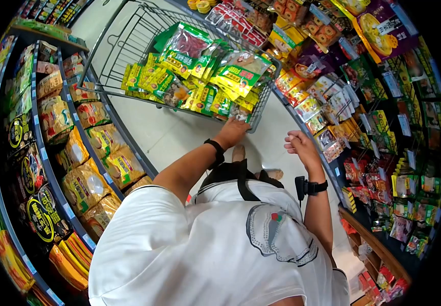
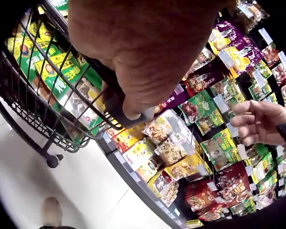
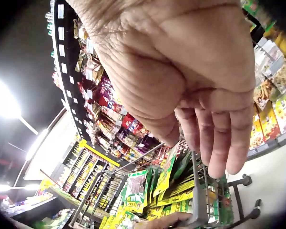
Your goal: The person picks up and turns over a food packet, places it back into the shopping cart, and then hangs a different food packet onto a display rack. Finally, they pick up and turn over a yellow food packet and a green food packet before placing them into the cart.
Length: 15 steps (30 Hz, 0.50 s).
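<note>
A wire shopping cart [image 1: 144,30] holds a heap of green and yellow packets [image 1: 179,66]. On the cart's near end rail, the left hand [image 1: 232,133] grips the bar; the left wrist view shows this hand [image 2: 138,57] from close up, thumb curled round the dark handle. The right hand [image 1: 302,148] is raised in the air beside the right-hand shelves, holding nothing, its fingers loosely bent. In the right wrist view its palm [image 3: 181,81] shows with the fingers hanging relaxed, apart from the cart [image 3: 198,191] behind.
Shelves of bagged goods [image 1: 85,183] line the left side. Racks with hanging packets [image 1: 373,127] stand close on the right, by the right hand. Pale floor tiles [image 1: 154,127] lie between, with the person's feet [image 1: 238,153] behind the cart.
</note>
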Motion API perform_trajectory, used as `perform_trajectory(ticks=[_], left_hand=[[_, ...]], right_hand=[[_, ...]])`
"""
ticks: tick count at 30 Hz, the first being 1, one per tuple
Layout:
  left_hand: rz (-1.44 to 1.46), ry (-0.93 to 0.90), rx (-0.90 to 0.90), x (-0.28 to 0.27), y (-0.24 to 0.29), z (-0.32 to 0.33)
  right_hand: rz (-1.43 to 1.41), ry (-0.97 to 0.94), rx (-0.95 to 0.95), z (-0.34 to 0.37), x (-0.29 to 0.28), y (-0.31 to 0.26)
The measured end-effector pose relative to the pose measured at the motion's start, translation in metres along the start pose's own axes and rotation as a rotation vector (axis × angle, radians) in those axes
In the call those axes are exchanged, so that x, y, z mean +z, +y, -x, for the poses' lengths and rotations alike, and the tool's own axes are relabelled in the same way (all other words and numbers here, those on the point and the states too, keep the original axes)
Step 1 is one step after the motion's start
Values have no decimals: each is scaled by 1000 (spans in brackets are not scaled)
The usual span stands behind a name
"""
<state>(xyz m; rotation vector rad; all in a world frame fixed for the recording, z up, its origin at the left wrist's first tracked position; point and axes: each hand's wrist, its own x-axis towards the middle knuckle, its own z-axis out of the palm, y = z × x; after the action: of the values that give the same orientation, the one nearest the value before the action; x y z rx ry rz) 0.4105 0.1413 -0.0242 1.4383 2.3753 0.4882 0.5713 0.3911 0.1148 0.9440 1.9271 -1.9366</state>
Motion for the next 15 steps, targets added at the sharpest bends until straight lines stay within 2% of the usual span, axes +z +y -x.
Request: perform_trajectory(ticks=[4,7,10,13,15], left_hand=[[111,-120,45,9,-4,11],[134,-10,123,14,-1,19],[143,-149,93,5,5,21],[449,-391,-79,-13,2,9],[390,-186,-92,-29,-17,4]], right_hand=[[45,-41,18,-23,15,10],[91,-80,48,-40,28,21],[173,-130,53,-52,37,33],[244,-140,22,-61,46,42],[280,-149,44,-61,47,44]])
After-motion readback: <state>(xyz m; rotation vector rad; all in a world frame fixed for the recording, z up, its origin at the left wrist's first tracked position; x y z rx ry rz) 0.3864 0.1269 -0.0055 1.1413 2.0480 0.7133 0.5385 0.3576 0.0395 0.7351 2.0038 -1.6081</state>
